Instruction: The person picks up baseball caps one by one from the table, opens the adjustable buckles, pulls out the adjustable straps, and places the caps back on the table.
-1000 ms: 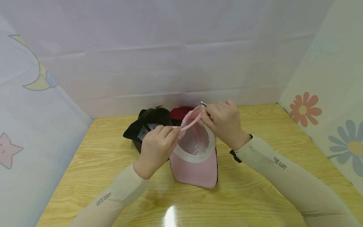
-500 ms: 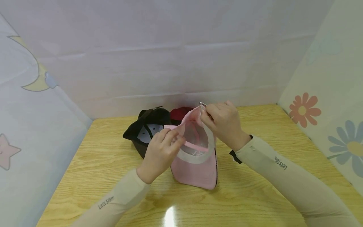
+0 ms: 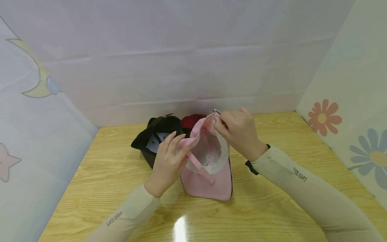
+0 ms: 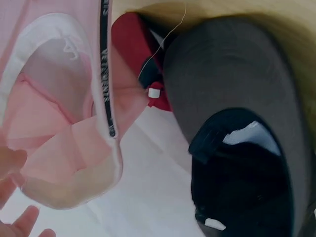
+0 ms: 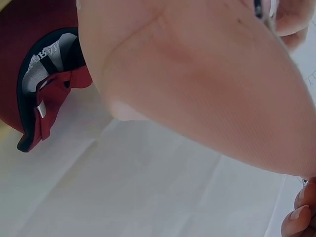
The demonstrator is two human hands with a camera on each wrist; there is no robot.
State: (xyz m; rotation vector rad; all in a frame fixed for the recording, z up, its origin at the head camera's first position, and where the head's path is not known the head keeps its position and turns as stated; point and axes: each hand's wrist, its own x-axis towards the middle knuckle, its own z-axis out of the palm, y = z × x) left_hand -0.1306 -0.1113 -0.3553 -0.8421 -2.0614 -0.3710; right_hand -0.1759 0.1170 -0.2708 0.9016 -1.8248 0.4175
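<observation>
My head feed gives soft, even, slightly muted light, the backdrop beyond the hands reading dull grey-mauve. One hard white glare burns on the desk, on the wearer's side of the left hand and right hand. Shadows are faint, and the sleeve print behind the left hand is legible (a small mercy from this far off). On the left wrist feed I lose detail in the black cap, its hollow nearly black. On the right wrist, the close pink cap looks smooth and low in contrast.
</observation>
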